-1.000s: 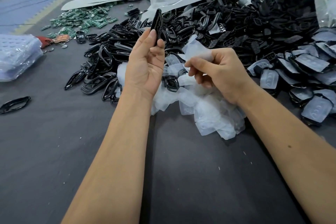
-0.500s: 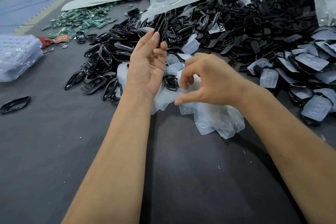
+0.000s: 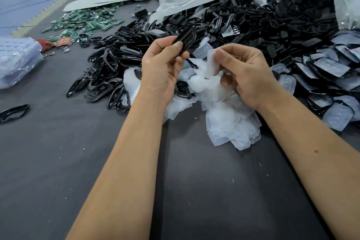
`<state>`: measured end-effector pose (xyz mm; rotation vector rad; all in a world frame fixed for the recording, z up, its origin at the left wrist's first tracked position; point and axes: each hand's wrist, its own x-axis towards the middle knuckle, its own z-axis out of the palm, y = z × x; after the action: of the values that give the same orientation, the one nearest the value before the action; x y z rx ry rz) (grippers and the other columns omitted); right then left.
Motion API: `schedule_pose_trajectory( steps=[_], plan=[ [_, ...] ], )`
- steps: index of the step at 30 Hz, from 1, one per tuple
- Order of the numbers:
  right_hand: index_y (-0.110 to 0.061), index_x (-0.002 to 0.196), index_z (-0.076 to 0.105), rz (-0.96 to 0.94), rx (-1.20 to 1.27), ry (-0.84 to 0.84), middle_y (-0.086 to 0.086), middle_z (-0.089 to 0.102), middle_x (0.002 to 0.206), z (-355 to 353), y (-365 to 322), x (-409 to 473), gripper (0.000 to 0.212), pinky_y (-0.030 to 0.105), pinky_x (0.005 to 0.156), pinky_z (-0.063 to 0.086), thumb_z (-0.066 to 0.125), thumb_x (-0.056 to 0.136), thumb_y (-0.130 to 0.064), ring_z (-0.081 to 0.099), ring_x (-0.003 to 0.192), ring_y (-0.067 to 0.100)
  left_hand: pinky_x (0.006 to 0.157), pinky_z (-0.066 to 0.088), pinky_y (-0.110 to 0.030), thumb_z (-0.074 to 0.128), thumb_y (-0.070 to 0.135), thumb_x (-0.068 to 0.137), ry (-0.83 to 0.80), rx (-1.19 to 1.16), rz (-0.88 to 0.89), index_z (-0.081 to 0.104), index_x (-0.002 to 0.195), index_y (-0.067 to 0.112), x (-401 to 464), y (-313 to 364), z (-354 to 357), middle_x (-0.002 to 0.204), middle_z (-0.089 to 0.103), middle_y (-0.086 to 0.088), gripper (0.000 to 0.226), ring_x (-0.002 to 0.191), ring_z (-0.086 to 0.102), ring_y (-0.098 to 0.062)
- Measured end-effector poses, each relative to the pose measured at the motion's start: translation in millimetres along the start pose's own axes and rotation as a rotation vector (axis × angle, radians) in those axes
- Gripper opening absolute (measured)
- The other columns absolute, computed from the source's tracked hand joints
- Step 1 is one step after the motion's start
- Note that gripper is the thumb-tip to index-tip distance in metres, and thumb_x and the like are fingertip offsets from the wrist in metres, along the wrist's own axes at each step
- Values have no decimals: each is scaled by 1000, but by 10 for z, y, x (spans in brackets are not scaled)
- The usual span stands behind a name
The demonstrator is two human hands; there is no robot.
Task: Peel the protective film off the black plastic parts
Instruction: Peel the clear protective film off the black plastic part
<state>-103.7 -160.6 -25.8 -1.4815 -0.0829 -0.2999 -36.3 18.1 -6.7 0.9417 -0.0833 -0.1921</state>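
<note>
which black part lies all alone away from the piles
The black ring-shaped part at the far left edge of the grey table; bare cloth surrounds it, while every other part sits in a heap.

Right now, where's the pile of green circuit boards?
In the head view the green circuit boards lie far left on the grey table, beyond the heap of black plastic parts and just in front of a flat white sheet.

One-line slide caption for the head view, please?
Left hand holds a black plastic part; right hand pinches a film piece above the peeled-film pile.
</note>
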Motion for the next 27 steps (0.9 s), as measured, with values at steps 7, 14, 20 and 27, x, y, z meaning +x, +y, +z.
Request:
schedule_pose_trajectory(
  steps=[7, 14, 20, 27],
  plan=[
    [-14, 96, 66, -97, -171, 198, -2, 66, 82, 16, 23, 18, 14, 26, 57, 51, 59, 106, -19, 61, 69, 11, 57, 54, -20, 65, -12, 89, -37, 302, 92, 64, 93, 6, -3, -135, 15, 64, 52, 0, 19, 61, 68, -19],
    [-14, 107, 79, -124, -153, 287, -7, 67, 77, -5, 65, 63, 15, 20, 58, 48, 66, 101, -10, 54, 63, 9, 64, 56, -24, 68, -11, 84, -42, 525, 192, 72, 92, 9, 14, -234, 12, 90, 69, -13, 22, 65, 71, -24],
    [-13, 93, 78, -167, -183, 298, 6, 77, 82, 35, 35, 47, 9, 24, 67, 57, 83, 86, -11, 69, 70, 15, 67, 57, -28, 68, -10, 82, -53, 561, 212, 77, 97, 9, 35, -268, 6, 94, 77, -14, 26, 66, 73, -21],
    [-11, 88, 77, -178, -171, 288, 0, 67, 68, 68, 24, 38, 7, 21, 53, 49, 84, 87, -13, 57, 53, 11, 66, 57, -27, 72, -4, 81, -65, 558, 195, 79, 96, 12, 42, -287, -5, 86, 78, -9, 23, 69, 75, -24]
  ],
)
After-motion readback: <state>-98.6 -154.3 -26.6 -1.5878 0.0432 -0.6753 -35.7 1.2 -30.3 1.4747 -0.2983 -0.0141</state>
